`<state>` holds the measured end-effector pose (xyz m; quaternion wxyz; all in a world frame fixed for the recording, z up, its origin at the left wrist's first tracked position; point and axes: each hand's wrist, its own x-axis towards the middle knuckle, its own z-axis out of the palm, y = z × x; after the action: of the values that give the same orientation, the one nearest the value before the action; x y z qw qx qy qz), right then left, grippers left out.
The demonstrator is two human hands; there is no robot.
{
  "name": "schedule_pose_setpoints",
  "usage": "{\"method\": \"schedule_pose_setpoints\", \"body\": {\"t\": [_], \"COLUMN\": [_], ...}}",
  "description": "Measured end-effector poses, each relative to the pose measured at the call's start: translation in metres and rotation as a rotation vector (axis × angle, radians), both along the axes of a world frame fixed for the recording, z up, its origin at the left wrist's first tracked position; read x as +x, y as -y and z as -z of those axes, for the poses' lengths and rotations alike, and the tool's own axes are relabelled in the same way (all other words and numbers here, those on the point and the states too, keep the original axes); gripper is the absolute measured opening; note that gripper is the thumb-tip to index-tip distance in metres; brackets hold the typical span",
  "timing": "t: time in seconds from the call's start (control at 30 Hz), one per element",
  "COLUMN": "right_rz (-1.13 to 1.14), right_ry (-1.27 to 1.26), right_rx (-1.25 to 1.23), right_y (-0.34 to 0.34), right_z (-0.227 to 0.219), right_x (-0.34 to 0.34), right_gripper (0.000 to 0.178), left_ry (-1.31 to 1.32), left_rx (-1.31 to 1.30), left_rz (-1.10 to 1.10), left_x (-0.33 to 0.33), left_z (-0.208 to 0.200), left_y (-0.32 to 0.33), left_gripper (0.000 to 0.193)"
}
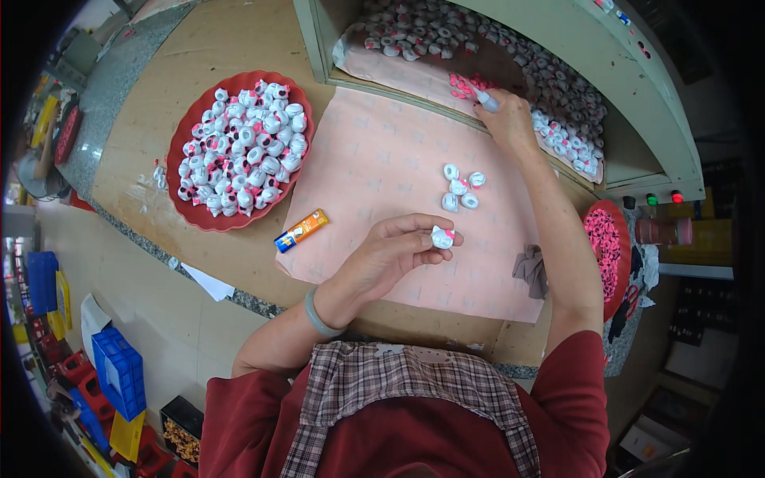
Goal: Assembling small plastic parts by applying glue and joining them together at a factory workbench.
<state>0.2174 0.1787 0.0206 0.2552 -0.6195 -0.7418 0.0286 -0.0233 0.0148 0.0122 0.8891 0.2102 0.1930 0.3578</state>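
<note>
Between the thumb and fingers of my left hand [398,247] is a small white cat-head figure [443,237] with pointed ears and a pink spot on one side. My right hand [508,121] reaches to the front edge of the green metal cabinet, gripping a small translucent squeeze bottle [488,101]. The bottle's narrow end points at a little heap of pink pieces [460,86] on the cabinet's paper-lined floor. Several loose white figures [458,186] lie grouped on the pink paper [382,159], between my two hands.
A red scalloped tray [177,179] heaped with white figures stands on the left. Many more fill the cabinet [319,40]. An orange-and-blue tube-shaped pack [302,231] lies on the paper, with a grey cloth [530,271] at right. Another red tray [624,239] holds pink pieces.
</note>
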Motion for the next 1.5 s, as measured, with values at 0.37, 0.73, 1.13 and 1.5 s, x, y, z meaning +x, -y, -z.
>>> {"method": "schedule_pose_setpoints", "body": {"t": [0.37,0.73,1.13,1.5], "right_rz": [0.012,-0.069,-0.123,-0.058], "right_ry": [-0.313,-1.388,-1.448,-1.333], "right_rx": [-0.198,-0.556,-0.488,-0.421], "right_y": [0.026,0.158,0.199,0.201], "right_z": [-0.014,-0.030,-0.015,-0.010], "right_x": [0.009,-0.026,-0.046,-0.052], "right_gripper": [0.021,0.012,0.011,0.012], "left_ry": [-0.003,-0.133,-0.314,-0.377], "left_rx": [0.046,0.146,0.388,0.440], "left_rz": [0.002,-0.124,-0.165,-0.143], "left_x": [-0.001,0.002,0.012,0.013], "left_z": [0.006,0.001,0.005,0.002], "left_y": [0.000,-0.001,0.004,0.005], "left_gripper": [0.028,0.031,0.032,0.032]}}
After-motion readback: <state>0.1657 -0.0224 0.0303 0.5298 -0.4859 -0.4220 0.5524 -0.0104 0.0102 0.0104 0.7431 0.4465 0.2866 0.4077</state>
